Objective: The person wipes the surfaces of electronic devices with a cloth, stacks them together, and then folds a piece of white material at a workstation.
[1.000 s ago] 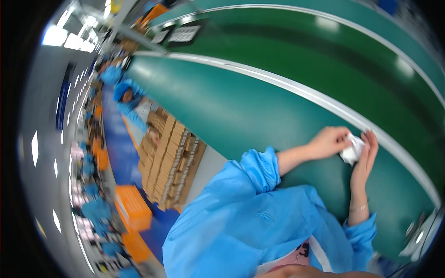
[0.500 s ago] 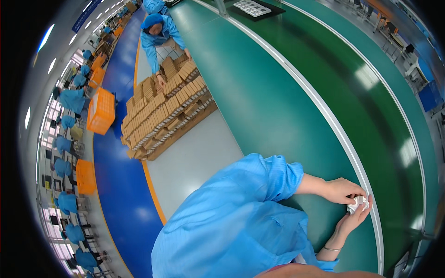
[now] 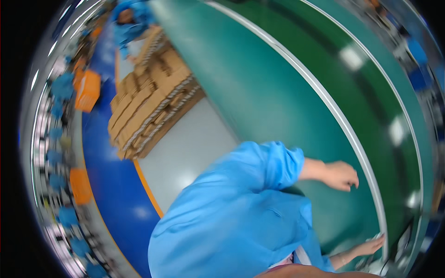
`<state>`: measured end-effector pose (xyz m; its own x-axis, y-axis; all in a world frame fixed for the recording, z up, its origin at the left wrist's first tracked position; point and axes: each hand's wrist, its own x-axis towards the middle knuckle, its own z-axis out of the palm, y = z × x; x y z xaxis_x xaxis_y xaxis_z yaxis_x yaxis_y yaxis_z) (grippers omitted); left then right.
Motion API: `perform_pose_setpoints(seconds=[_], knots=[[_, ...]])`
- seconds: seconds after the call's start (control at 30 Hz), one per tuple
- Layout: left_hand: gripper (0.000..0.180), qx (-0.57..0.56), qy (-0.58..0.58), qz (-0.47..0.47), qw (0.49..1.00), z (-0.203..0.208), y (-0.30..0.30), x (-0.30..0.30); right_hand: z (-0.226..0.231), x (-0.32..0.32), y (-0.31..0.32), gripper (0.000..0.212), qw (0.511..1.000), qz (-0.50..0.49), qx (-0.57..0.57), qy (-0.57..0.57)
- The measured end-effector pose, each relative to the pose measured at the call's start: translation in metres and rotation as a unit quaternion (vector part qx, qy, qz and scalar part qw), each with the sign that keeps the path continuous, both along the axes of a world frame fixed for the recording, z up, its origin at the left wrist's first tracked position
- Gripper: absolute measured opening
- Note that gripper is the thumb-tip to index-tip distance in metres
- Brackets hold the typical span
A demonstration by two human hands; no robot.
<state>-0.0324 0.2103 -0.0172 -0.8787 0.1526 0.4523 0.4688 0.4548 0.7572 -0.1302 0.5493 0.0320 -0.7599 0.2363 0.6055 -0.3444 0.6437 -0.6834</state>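
My left hand (image 3: 341,176) hangs over the green work surface (image 3: 296,111), its fingers curled in loosely. Nothing shows in it, though the palm side is hidden. Lower down, my right hand (image 3: 369,246) reaches out to the white rail (image 3: 345,123) at the edge of the surface. A small white crumpled wad (image 3: 376,236) shows at its fingers, mostly hidden and blurred. A thin bangle is on the right wrist.
Stacked brown cardboard pieces (image 3: 155,99) stand on my left, with a co-worker in blue (image 3: 132,23) behind them. Beyond the rail runs a dark green belt (image 3: 366,106). Orange crates (image 3: 88,90) line the blue floor strip. Blurred grey items (image 3: 373,266) lie beside my right forearm.
My hands have parted from around the white wad. The right moved down along the rail; the left drew back slightly and up. The view swung and blurred.
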Motion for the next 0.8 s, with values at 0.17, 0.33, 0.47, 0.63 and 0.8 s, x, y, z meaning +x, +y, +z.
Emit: perform_pose_setpoints(seconds=[0.17, 0.33, 0.47, 0.63, 0.8], knots=[[0.027, -0.005, -0.02, 0.044, 0.999, -0.005, -0.022, 0.013, 0.002, 0.027, 0.037, 0.035, 0.942, -0.01, 0.335, -0.025], [0.026, -0.032, -0.1, 0.018, 0.994, 0.03, -0.015, 0.001, -0.053, 0.035, 0.079, 0.047, 0.892, 0.002, 0.422, -0.161], [0.027, -0.057, -0.134, 0.019, 0.989, 0.035, -0.015, 0.01, -0.051, 0.051, 0.074, 0.048, 0.896, -0.032, 0.399, -0.19], [0.028, -0.04, -0.112, 0.013, 0.993, 0.033, -0.014, 0.011, -0.038, 0.05, 0.073, 0.054, 0.912, -0.016, 0.357, -0.2], [0.031, -0.038, -0.146, 0.013, 0.988, 0.036, -0.018, 0.013, 0.002, -0.01, 0.055, 0.066, 0.943, -0.082, 0.311, -0.085]])
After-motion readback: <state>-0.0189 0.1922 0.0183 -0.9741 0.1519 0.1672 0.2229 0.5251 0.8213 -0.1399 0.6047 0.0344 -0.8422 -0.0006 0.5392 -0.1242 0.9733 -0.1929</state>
